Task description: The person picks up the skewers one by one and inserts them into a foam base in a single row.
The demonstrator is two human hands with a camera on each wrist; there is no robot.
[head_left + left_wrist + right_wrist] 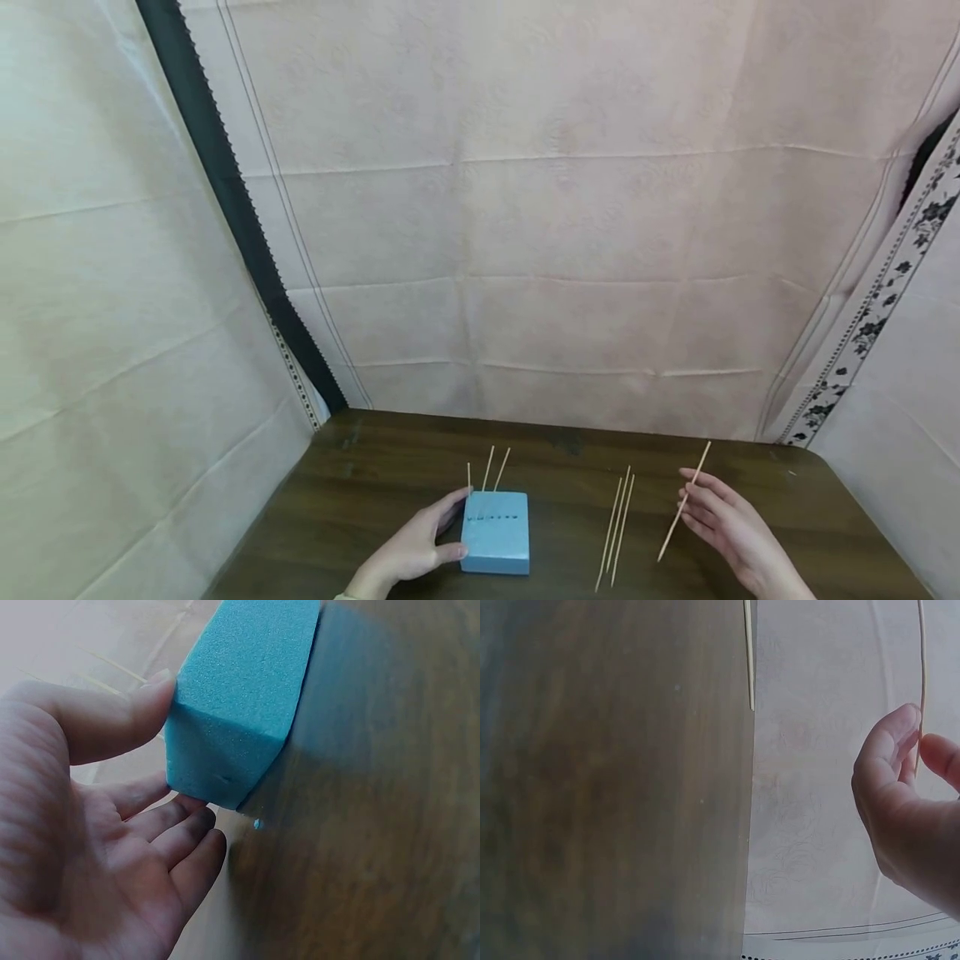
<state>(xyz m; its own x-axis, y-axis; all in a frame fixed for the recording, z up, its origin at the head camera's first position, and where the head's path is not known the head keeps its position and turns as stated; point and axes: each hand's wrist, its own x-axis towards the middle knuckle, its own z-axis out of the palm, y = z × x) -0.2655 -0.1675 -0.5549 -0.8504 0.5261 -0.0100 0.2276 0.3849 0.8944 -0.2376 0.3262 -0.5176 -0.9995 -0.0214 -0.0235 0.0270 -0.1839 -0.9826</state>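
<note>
Blue foam block point(495, 533), the landmark here, sits on a dark wood-look bench point(562, 500). Left of it, the left hand point(416, 537) holds its left side, thumb near the front, fingers reaching the back corner. It looks light, stiff but easily dented, best held by opposite sides with little squeeze. Dark marks along its top, perhaps lettering, are too small to read; no brand shows. Three upright sticks point(488, 467) rise at its back edge. To its right lie three loose sticks point(618, 520), seemingly light and easy to snap. Farthest right of the block, the right hand point(727, 521) pinches a single stick point(684, 501) between thumb and fingertips; mid-shaft seems the safest hold.
</note>
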